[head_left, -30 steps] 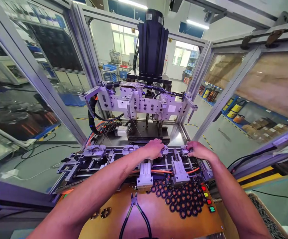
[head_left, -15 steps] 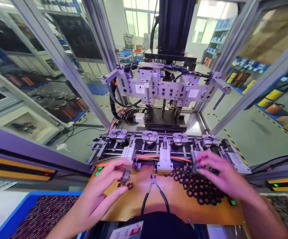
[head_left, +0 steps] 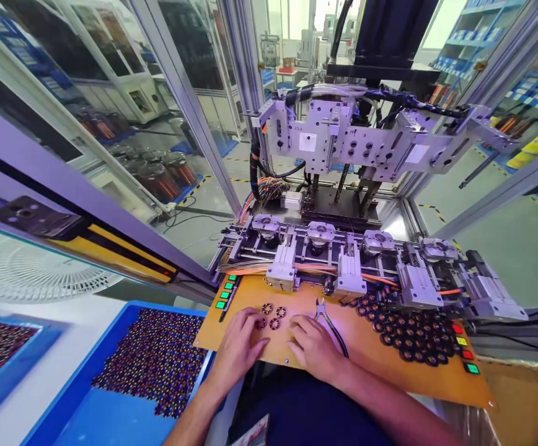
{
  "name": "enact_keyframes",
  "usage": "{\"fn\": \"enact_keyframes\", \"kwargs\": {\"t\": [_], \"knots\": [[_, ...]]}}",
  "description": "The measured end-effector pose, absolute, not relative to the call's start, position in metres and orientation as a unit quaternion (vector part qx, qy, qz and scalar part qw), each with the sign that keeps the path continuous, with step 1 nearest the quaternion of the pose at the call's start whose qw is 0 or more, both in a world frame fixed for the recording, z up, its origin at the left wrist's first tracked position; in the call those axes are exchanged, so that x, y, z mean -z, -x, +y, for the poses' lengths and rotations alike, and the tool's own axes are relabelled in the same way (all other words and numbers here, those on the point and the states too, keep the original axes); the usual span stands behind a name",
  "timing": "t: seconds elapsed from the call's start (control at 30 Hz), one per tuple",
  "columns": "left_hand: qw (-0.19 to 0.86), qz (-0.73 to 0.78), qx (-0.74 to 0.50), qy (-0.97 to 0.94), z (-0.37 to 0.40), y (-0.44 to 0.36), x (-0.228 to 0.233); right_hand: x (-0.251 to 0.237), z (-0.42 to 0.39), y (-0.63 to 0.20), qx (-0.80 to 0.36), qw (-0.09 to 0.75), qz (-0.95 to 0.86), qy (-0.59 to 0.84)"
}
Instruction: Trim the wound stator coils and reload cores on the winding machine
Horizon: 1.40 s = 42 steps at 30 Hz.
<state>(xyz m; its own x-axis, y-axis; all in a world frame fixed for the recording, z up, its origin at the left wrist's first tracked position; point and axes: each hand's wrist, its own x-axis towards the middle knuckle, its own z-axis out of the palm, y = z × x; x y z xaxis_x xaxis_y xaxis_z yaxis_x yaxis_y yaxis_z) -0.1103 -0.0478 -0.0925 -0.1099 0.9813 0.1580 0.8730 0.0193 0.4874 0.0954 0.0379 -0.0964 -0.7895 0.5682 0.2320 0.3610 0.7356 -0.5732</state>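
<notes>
One by one, ideally pinch rings [head_left: 271, 324] by edges | left hand [head_left: 235, 347]: parted, no grip visible | right hand [head_left: 314, 348]: likewise

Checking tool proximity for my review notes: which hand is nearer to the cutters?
Right. The right hand is close beside the cutters, overlapping them in view; the left hand is farther off, to their left, at the small rings.

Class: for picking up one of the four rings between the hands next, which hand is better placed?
Probably the left hand: its fingers reach the nearest ring, with the thumb spread apart. The right hand sits short of all four, beside the cutters.
</notes>
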Motion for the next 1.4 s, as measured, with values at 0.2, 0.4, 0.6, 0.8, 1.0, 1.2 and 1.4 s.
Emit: {"fn": "enact_keyframes", "kwargs": {"t": [0.2,0.4,0.6,0.8,1.0,1.2,1.4], "knots": [[0.091,0.667,-0.243,-0.698,-0.024,0.094,0.111,0.093,0.015,-0.178,-0.210,0.250,-0.880,0.344],[0.048,0.637,-0.262,-0.723,-0.007,0.087,0.125,0.093,0.011,-0.245,-0.108,0.275,-0.833,0.468],[-0.001,0.618,-0.284,-0.733,-0.019,0.095,0.130,0.105,0.029,-0.279,-0.048,0.286,-0.789,0.541],[-0.053,0.624,-0.328,-0.707,-0.041,0.096,0.110,0.106,0.043,-0.276,-0.054,0.288,-0.792,0.536],[0.093,0.593,-0.393,-0.697,-0.051,0.064,0.046,0.055,0.032,-0.244,-0.134,0.327,-0.825,0.441],[0.375,0.488,-0.423,-0.665,-0.036,0.013,-0.019,-0.004,0.007,-0.188,-0.382,0.426,-0.775,0.269],[0.336,0.499,-0.471,-0.646,-0.040,0.015,-0.023,-0.015,0.009,-0.169,-0.501,0.406,-0.725,0.240]]}}
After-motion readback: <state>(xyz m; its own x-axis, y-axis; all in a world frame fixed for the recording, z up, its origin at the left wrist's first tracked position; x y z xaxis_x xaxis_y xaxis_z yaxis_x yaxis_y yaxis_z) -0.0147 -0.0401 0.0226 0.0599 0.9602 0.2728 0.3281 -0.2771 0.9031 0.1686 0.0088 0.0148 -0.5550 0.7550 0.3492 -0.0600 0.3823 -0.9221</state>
